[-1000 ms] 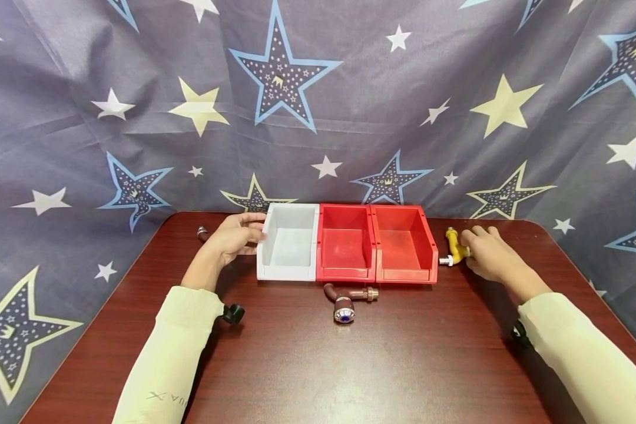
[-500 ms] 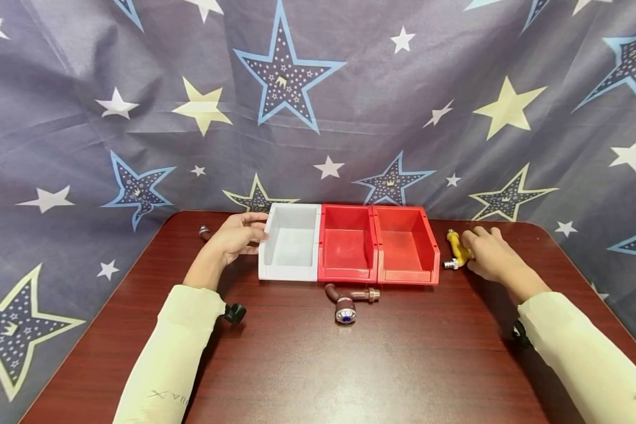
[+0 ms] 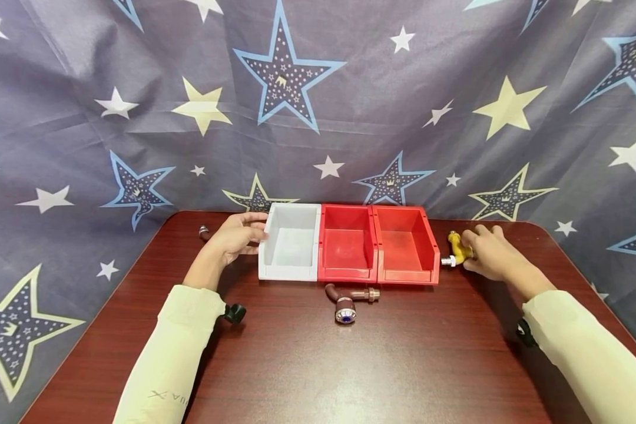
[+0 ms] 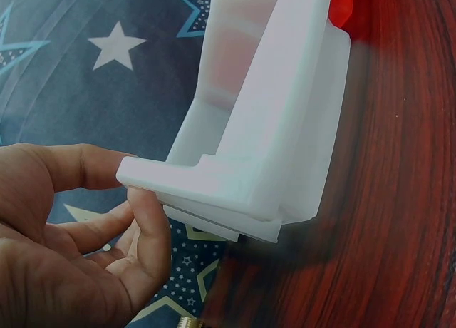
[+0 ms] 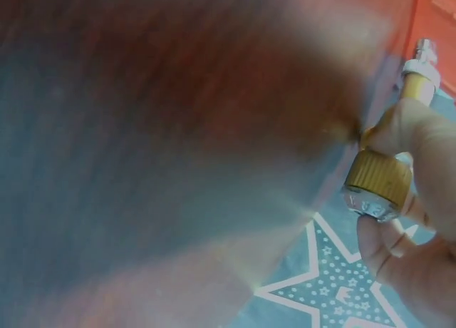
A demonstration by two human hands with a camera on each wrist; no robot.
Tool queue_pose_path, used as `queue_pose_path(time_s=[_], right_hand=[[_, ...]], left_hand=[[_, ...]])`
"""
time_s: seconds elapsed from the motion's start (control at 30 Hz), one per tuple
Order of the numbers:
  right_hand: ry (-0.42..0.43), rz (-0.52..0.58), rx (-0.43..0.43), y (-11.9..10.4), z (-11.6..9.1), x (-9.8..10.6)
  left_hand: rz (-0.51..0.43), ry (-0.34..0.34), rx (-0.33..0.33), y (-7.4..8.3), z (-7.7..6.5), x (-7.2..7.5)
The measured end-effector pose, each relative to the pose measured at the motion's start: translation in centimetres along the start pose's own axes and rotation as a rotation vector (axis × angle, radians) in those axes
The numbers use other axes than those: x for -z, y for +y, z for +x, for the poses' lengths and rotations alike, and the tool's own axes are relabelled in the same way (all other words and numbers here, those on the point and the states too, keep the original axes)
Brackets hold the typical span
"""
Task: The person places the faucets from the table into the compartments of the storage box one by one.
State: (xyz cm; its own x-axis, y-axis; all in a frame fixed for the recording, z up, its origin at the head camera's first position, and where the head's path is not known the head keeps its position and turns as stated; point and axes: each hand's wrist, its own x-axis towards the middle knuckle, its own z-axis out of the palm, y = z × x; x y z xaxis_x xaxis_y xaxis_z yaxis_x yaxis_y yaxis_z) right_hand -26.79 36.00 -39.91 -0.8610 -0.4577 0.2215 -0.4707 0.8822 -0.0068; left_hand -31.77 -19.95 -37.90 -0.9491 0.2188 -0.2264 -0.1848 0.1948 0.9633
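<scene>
My left hand (image 3: 233, 238) pinches the left rim of a white plastic bin (image 3: 288, 272); in the left wrist view, thumb and fingers lie on either side of that rim (image 4: 171, 175). At the right, my right hand (image 3: 492, 253) holds a yellow angle valve (image 3: 458, 250) with a silver end, just beside the bins. The right wrist view has thumb and fingertips around the valve's ridged yellow knob (image 5: 380, 175); part of its body is hidden by the hand. A brown angle valve (image 3: 344, 303) with a silver-and-blue knob lies in front of the bins.
A red bin (image 3: 347, 274) and an orange-red bin (image 3: 408, 275) stand in a row right of the white one. Another brown fitting (image 3: 205, 234) lies behind my left hand, partly hidden. A star-patterned cloth (image 3: 318, 141) hangs behind the table (image 3: 350, 377).
The yellow valve tilts in my right hand, its silver end dipping and then rising a little. My right forearm has shifted slightly right. My left hand stays on the white bin.
</scene>
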Motion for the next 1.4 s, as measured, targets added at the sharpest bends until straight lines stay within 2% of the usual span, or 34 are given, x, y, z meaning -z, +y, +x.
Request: queue_pose_path(time_s=[0.33,0.67,0.83,1.0,1.17,1.4], right_hand=[[0.103,-0.025,0.072,-0.9,0.3,2.2],[0.162,-0.048,0.082,-1.6,1.3,5.3],[0.172,-0.058,0.069,-2.1,1.8,7.0],[0.192,-0.07,0.106,-2.7,2.4,8.1],[0.198,-0.08,0.111,-3.4,3.1,8.4],[0.154,-0.059,0.085,-4.8,4.0,8.5]], left_hand=[[0.007,0.005,0.003,0.1,-0.1,0.0],[0.009,-0.002,-0.004,0.0,-0.1,0.0],[0.006,-0.006,-0.004,0.0,0.0,0.0],[0.006,-0.003,-0.005,0.1,-0.1,0.0],[0.008,-0.001,-0.007,0.2,-0.1,0.0],[0.003,-0.002,-0.007,0.1,-0.1,-0.1]])
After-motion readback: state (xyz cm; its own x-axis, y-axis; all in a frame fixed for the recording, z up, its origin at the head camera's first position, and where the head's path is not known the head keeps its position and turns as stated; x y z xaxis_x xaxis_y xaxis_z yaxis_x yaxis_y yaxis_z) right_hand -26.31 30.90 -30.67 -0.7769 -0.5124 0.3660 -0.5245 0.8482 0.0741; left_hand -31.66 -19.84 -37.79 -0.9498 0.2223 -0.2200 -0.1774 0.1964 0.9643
